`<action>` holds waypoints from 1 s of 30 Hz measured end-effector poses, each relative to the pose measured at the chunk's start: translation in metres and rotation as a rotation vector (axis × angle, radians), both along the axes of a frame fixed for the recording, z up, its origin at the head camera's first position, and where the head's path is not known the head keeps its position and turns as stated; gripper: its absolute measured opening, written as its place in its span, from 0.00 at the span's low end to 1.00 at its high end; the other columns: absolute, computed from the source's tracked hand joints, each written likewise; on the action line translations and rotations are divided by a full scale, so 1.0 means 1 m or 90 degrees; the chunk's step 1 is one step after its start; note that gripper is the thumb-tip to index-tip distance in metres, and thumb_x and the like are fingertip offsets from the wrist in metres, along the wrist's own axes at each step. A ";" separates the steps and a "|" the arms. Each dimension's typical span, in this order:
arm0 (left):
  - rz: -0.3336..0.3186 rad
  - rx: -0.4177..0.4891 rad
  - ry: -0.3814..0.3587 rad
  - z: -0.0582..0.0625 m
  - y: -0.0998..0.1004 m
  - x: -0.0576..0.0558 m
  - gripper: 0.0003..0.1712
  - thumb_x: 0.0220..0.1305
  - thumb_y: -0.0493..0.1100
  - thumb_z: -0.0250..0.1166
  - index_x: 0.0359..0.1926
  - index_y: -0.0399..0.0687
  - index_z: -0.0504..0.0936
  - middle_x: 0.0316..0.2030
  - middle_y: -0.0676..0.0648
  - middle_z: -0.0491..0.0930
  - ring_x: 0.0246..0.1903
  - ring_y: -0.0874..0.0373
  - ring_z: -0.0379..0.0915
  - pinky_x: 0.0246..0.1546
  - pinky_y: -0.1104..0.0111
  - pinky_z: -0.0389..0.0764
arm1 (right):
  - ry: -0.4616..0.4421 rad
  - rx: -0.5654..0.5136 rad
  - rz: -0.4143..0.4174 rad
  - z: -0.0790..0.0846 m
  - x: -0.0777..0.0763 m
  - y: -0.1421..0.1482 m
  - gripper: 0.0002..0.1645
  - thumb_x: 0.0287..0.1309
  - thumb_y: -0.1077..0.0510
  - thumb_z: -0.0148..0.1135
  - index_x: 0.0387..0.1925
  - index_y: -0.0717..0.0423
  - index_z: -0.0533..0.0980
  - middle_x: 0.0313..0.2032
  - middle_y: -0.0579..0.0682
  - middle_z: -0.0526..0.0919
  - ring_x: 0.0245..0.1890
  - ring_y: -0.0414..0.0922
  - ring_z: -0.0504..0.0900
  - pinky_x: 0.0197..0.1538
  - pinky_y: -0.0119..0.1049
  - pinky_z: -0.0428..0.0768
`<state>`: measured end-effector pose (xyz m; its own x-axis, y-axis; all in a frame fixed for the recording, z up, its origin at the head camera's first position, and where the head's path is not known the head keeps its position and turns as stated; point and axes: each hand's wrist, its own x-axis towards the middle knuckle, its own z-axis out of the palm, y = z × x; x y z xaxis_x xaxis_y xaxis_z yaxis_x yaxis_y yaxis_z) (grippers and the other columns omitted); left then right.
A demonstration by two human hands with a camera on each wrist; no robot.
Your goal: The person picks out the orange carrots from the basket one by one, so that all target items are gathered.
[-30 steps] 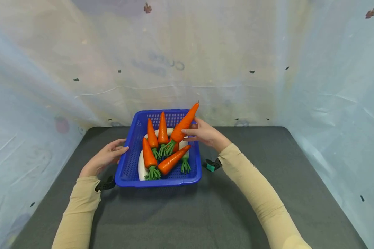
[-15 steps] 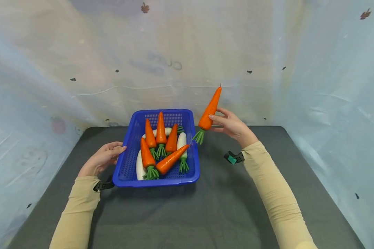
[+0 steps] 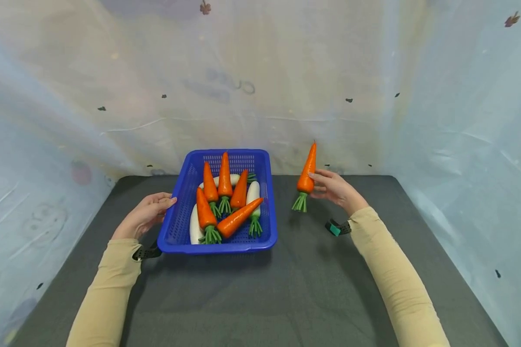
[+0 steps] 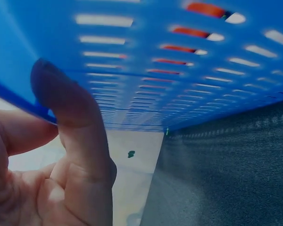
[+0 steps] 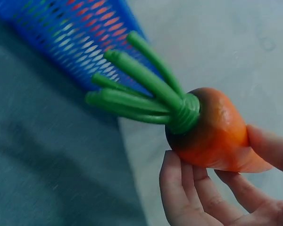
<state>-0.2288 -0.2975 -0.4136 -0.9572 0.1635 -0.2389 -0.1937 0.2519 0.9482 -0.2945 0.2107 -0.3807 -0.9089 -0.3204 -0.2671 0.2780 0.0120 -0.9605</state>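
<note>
My right hand (image 3: 335, 189) pinches an orange carrot (image 3: 307, 173) with green stem stubs, right of the basket. The carrot's tip points up and its stems (image 5: 137, 89) hang toward the table; thumb and fingers grip its thick end in the right wrist view. My left hand (image 3: 145, 215) holds the left rim of a blue perforated basket (image 3: 217, 248), thumb and finger pinching the edge in the left wrist view. Inside lie several carrots (image 3: 206, 208) and white radishes (image 3: 253, 192), one radish (image 3: 194, 225) partly hidden under a carrot.
A dark grey cloth-covered table (image 3: 226, 299) lies under the basket. Pale plastic sheeting (image 3: 304, 72) hangs behind and along both sides, close to the table's back edge. Each wrist wears a black strap (image 3: 146, 252).
The right hand has lifted the carrot out of the basket, carried it to the right, and then lowered it toward the table. The left hand stays at the basket's rim.
</note>
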 end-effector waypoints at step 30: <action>0.034 -0.042 0.012 -0.003 0.003 0.006 0.38 0.68 0.59 0.55 0.66 0.35 0.61 0.47 0.45 0.78 0.40 0.58 0.78 0.44 0.62 0.77 | -0.015 0.230 0.075 -0.056 -0.004 -0.005 0.41 0.67 0.48 0.56 0.71 0.65 0.53 0.56 0.67 0.71 0.53 0.59 0.75 0.54 0.51 0.74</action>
